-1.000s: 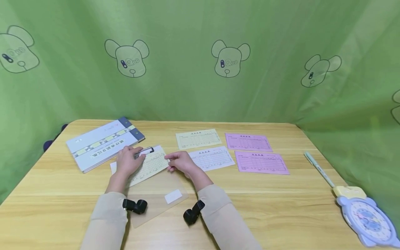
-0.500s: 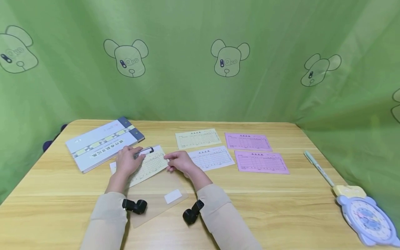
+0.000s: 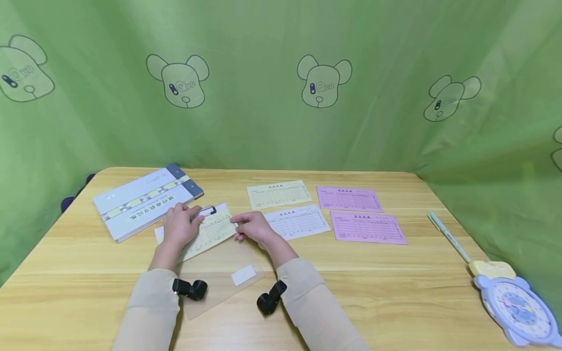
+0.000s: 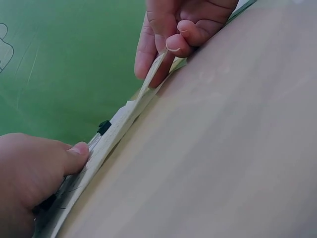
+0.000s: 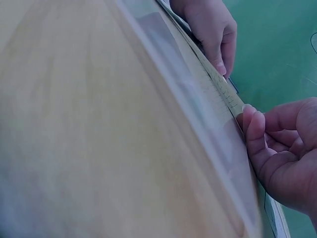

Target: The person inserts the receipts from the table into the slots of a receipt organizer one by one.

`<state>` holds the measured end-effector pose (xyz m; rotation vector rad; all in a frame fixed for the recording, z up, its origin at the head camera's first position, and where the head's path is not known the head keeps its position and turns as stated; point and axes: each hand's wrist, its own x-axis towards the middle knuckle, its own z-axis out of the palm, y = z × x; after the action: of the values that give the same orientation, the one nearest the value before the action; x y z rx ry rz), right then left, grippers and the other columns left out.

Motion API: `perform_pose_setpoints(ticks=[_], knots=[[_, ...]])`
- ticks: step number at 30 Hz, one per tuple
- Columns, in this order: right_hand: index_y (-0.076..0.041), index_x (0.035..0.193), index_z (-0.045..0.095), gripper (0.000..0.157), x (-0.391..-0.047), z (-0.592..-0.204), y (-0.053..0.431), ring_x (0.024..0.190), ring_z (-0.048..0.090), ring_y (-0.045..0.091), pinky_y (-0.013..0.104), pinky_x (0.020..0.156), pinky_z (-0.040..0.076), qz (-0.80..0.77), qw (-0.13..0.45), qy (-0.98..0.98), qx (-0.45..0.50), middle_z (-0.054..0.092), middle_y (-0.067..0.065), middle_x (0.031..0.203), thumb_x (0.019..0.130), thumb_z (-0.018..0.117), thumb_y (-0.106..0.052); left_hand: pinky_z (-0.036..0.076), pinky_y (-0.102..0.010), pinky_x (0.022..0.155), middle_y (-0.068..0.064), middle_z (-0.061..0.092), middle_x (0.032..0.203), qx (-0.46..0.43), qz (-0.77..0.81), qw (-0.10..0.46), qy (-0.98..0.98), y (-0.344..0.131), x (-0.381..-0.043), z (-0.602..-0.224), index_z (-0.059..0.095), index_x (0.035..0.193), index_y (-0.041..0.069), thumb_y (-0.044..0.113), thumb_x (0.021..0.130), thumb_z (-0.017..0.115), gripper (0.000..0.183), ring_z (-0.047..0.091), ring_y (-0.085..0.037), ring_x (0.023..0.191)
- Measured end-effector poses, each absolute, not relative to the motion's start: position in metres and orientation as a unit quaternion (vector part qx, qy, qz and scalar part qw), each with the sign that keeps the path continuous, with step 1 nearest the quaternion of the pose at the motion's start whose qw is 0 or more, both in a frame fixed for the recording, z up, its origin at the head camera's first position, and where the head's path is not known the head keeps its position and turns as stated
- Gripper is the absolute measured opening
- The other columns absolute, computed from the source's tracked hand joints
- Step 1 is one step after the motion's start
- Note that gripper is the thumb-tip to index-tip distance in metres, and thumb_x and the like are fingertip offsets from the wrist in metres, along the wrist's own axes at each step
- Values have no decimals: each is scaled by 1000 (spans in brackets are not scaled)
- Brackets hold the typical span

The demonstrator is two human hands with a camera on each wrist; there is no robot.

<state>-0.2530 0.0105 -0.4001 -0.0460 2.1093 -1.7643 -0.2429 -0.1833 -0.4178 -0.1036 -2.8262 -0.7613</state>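
Note:
A translucent brownish clipboard [image 3: 215,285] with a white label lies tilted on the table, its metal wire clip [image 3: 205,211] with black ends at the far side. My left hand [image 3: 179,225] grips the clip, thumb [image 4: 77,154] pressing on it; its other fingers are partly hidden. On the board lies a pale yellow form slip [image 3: 215,231], overlapping a white sheet [image 3: 159,235] underneath. The slip's right edge is pinched by my right hand [image 3: 253,228], and that edge is raised slightly off the board in the left wrist view.
Beyond the clipboard lies a blue-white ledger book [image 3: 145,202]. To the right sit a yellow slip [image 3: 278,195], a white slip [image 3: 298,222] and two pink slips [image 3: 368,227]. A pen [image 3: 448,236] and a blue clock-faced toy [image 3: 518,309] are at the right edge.

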Motion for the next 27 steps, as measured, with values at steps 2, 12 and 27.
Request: perform_pose_setpoints(ticks=[2, 12, 27], knots=[[6, 103, 58, 31, -251, -396, 10, 56, 56, 16, 26, 58, 48, -626, 194, 755, -18, 54, 16, 91, 75, 51, 15, 28, -45, 74, -16, 42, 97, -42, -240, 111, -964, -183, -244, -418, 53, 116, 3, 22, 86, 51, 35, 36, -32, 86], [4, 101, 60, 30, -257, -405, 8, 53, 55, 14, 22, 53, 47, -632, 189, 751, -18, 53, 13, 88, 73, 52, 15, 30, -45, 73, -16, 45, 93, -61, -195, 141, -969, -184, -245, -419, 57, 112, 3, 21, 86, 52, 32, 39, -33, 82], [5, 101, 59, 31, -263, -404, 3, 51, 54, 14, 22, 51, 46, -633, 182, 752, -14, 52, 14, 85, 73, 51, 16, 29, -42, 73, -15, 46, 91, -64, -202, 149, -966, -185, -247, -422, 59, 109, 2, 21, 86, 52, 30, 39, -31, 80]])
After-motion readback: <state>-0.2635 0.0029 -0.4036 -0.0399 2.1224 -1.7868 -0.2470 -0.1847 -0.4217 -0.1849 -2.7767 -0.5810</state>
